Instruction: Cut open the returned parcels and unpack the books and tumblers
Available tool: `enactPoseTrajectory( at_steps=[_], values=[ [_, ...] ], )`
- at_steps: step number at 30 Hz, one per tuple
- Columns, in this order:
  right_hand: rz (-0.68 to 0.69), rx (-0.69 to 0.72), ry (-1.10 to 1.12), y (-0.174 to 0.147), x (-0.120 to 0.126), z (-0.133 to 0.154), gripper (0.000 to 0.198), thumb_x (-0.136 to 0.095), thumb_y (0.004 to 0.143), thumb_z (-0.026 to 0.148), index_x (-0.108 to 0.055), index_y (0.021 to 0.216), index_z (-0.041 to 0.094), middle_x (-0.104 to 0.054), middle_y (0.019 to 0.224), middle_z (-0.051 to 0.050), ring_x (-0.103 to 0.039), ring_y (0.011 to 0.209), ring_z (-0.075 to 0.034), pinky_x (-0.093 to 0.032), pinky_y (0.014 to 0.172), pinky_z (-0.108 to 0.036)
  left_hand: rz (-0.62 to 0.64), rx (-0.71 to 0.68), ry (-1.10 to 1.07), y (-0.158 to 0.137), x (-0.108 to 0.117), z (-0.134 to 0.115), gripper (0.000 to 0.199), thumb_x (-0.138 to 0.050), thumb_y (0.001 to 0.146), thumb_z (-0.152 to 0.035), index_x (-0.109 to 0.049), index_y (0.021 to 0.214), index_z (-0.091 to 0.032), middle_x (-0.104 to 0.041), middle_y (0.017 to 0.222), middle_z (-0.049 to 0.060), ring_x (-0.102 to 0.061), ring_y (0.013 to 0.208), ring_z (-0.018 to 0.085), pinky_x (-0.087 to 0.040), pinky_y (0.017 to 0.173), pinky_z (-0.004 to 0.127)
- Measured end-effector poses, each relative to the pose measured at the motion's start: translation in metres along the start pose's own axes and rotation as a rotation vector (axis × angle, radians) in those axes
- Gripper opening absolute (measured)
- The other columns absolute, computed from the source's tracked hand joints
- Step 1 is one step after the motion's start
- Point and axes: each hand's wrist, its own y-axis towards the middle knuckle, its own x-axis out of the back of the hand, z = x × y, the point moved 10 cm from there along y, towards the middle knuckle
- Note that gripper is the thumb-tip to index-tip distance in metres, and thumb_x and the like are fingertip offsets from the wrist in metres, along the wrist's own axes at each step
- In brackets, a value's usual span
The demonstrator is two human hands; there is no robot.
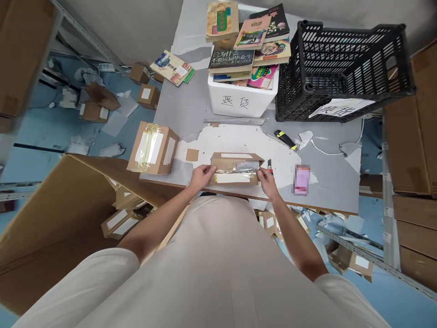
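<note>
A small brown cardboard box point(235, 155) lies near the table's front edge, with white labels and clear tape on it. Its top looks parted, and something silvery and plastic-like shows in the gap; what that is I cannot make out. My left hand point(202, 176) pinches the box's left end between thumb and fingers. At the opposite end, my right hand point(266, 181) grips the right edge the same way. Just beyond that hand lies a small red and black object point(270, 166), partly hidden. A black and yellow utility knife point(286, 140) rests farther back on the right.
A taped carton point(150, 150) stands at the table's left. Behind are a white bin point(243, 101) heaped with books and a black plastic crate point(344, 84). A pink, blurred item point(302, 180) lies right. A large open carton point(78, 218) on the left holds several boxes.
</note>
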Motion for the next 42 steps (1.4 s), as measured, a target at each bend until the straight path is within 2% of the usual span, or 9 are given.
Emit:
enactPoseTrajectory(
  at_steps=[3,6,12,16,20,26,34,38,42],
  values=[
    [-0.009,-0.029,-0.034,0.005,0.000,0.008,0.068,-0.046,0.080,0.072,-0.064,0.118,0.017,-0.062,0.111,-0.012,-0.060,0.094,-0.023,-0.049,0.091,-0.042,-0.036,0.056,0.097,0.008,0.000,-0.006,0.053,-0.044,0.085,-0.062,-0.066,0.069,-0.016,-0.061,0.066,0.004,-0.055,0.068,0.017,-0.041,0.067,0.029],
    [0.034,-0.082,-0.014,0.004,-0.009,0.005,0.069,-0.046,0.081,0.070,-0.059,0.127,0.020,-0.059,0.117,-0.011,-0.060,0.095,-0.022,-0.048,0.094,-0.041,-0.038,0.078,0.113,0.015,-0.005,-0.005,0.052,-0.041,0.087,-0.061,-0.066,0.074,-0.017,-0.064,0.070,0.005,-0.056,0.071,0.018,-0.043,0.069,0.029],
    [0.028,-0.146,0.188,-0.004,-0.010,-0.025,0.062,-0.044,0.086,0.059,-0.052,0.136,0.022,-0.052,0.136,-0.010,-0.055,0.116,-0.024,-0.049,0.094,-0.039,-0.001,0.021,-0.010,0.013,-0.008,0.018,0.045,-0.034,0.092,-0.043,-0.068,0.102,-0.015,-0.070,0.103,0.009,-0.062,0.097,0.023,-0.047,0.090,0.037],
    [0.003,-0.176,0.184,-0.008,-0.005,-0.047,0.060,-0.051,0.081,0.040,-0.048,0.138,0.023,-0.055,0.133,-0.012,-0.060,0.109,-0.022,-0.050,0.093,-0.041,0.070,0.022,-0.119,0.002,-0.012,0.046,0.053,-0.048,0.076,-0.022,-0.055,0.128,-0.013,-0.062,0.125,0.013,-0.064,0.106,0.024,-0.049,0.095,0.040],
    [0.079,-0.119,0.092,-0.009,-0.010,-0.049,0.069,-0.058,0.073,0.028,-0.044,0.141,0.026,-0.051,0.138,-0.013,-0.058,0.113,-0.024,-0.050,0.091,-0.043,0.155,-0.096,-0.040,-0.007,-0.018,0.046,0.073,-0.061,0.066,-0.021,-0.047,0.138,-0.015,-0.052,0.139,0.015,-0.056,0.121,0.030,-0.046,0.101,0.045],
    [0.151,-0.095,0.085,-0.006,-0.026,-0.043,0.066,-0.065,0.070,0.027,-0.047,0.133,0.025,-0.054,0.134,-0.010,-0.056,0.117,-0.024,-0.046,0.098,-0.046,0.222,-0.194,-0.085,-0.011,-0.028,0.024,0.061,-0.063,0.075,-0.036,-0.053,0.132,-0.017,-0.060,0.131,0.012,-0.056,0.120,0.029,-0.044,0.103,0.045],
    [0.093,-0.065,0.041,0.000,-0.013,-0.017,0.050,-0.058,0.079,0.052,-0.059,0.115,0.016,-0.062,0.113,-0.012,-0.061,0.098,-0.022,-0.051,0.088,-0.040,0.103,-0.121,-0.116,-0.005,-0.007,0.004,0.046,-0.056,0.082,-0.049,-0.064,0.113,-0.015,-0.061,0.108,0.010,-0.060,0.100,0.022,-0.053,0.085,0.036],
    [0.064,-0.105,-0.083,0.006,-0.012,-0.009,0.054,-0.046,0.086,0.057,-0.062,0.115,0.015,-0.059,0.115,-0.013,-0.060,0.092,-0.021,-0.049,0.089,-0.040,0.122,-0.092,0.033,0.009,-0.017,0.003,0.042,-0.053,0.082,-0.048,-0.066,0.105,-0.015,-0.057,0.095,0.009,-0.057,0.094,0.023,-0.053,0.079,0.036],
    [0.121,-0.125,-0.160,0.008,-0.025,-0.006,0.054,-0.050,0.084,0.056,-0.062,0.120,0.018,-0.059,0.112,-0.011,-0.057,0.097,-0.023,-0.048,0.090,-0.039,0.121,-0.074,0.106,0.017,-0.031,0.011,0.048,-0.052,0.083,-0.044,-0.059,0.120,-0.014,-0.058,0.099,0.011,-0.055,0.102,0.026,-0.048,0.089,0.040]
  ],
)
